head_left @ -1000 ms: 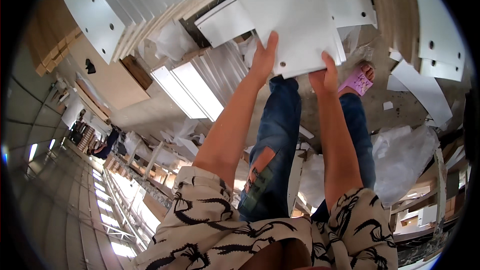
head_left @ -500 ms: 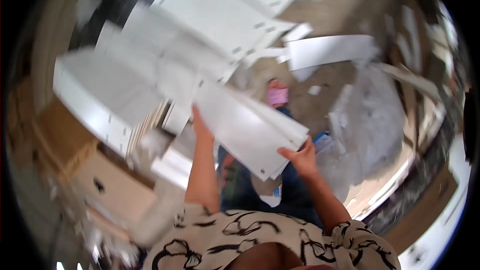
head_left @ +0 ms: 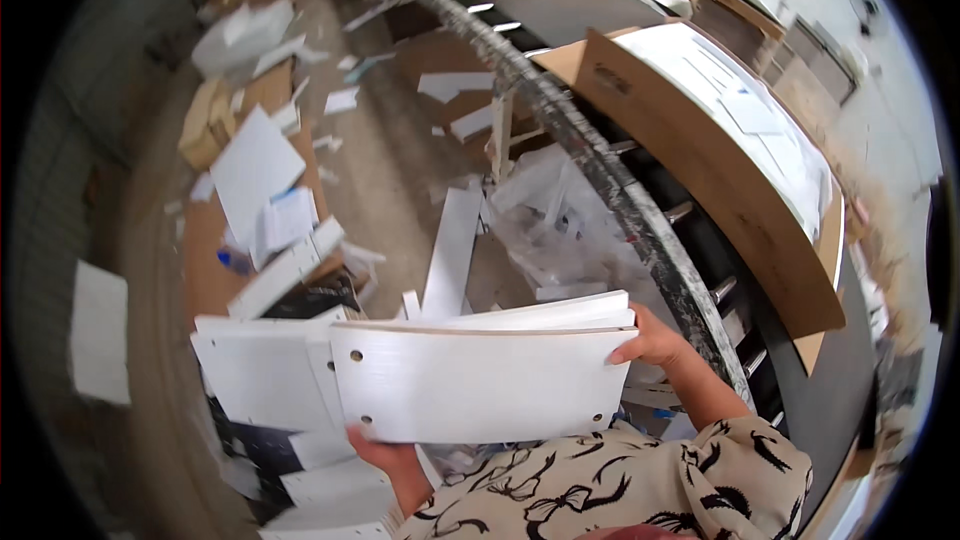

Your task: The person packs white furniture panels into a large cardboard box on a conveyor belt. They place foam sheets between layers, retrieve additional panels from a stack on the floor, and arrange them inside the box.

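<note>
both hands pinch a stack of drilled white panels (head_left: 480,380) between them: the right hand (head_left: 655,340) clamps the right end, thumb on the front face and the other fingers out of sight behind, while the left hand (head_left: 388,455) closes on the lower left corner, its fingers mostly hidden. the panels stand on edge in front of the patterned shirt (head_left: 560,480), broad face toward the wearer, holes showing near the corners. behind the front one, the upper edges fan apart toward the right, so the stack is not flush. a good hold here calls for even pressure at both ends, the lower edges level and the loose rear pieces squeezed in so they cannot slide out; fingertips should stay clear of the gaps between boards, and the corners deserve care against chipping.

to the right runs a roller conveyor, its worn side rail (head_left: 640,190) forming a barrier beside the right arm. a long open cardboard box (head_left: 690,160) rests on it, holding white sheets. crumpled clear plastic (head_left: 560,220) bulges below the rail, and a long white strip (head_left: 452,250) lies on the floor (head_left: 380,160) just beyond the panels, both likely trip hazards. more white boards (head_left: 265,370) are at left, partly covered by the held stack.
</note>
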A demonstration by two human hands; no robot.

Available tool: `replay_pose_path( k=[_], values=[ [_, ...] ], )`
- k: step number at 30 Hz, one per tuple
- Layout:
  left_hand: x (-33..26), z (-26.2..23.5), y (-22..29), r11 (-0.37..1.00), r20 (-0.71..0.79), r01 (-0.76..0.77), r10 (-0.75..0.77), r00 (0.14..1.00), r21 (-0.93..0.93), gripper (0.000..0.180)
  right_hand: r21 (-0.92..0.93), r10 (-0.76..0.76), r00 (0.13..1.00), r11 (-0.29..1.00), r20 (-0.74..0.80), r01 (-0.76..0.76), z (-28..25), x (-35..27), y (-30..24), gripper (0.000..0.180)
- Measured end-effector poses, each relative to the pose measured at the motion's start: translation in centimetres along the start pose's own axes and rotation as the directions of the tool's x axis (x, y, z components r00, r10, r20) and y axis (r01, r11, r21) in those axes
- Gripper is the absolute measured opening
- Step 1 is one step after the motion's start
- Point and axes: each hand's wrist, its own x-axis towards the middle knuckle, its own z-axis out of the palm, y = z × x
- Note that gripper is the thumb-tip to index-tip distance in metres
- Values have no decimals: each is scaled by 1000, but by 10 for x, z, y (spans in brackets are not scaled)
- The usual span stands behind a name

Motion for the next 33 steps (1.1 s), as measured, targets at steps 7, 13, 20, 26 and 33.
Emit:
replay_pose_path(
  k=[7,13,20,26,33],
  values=[
    [23,216,-62,992,214,64,-86,973,107,56,395,-86,860,862,-502,317,-61,-72,-1,64],
    [29,350,-167,941,311,218,-295,903,260,44,-65,-268,494,919,-827,389,-164,-106,-59,48],
    [10,474,-297,721,503,479,-693,517,501,44,-51,-239,354,884,-904,466,-249,-192,-166,47],
    [-16,545,-398,529,467,654,-835,290,540,38,29,-162,414,907,-896,419,-320,-230,-184,50],
    [-3,573,-453,421,311,711,-905,289,563,35,184,-53,507,895,-860,407,-424,-203,-140,49]
  ],
)
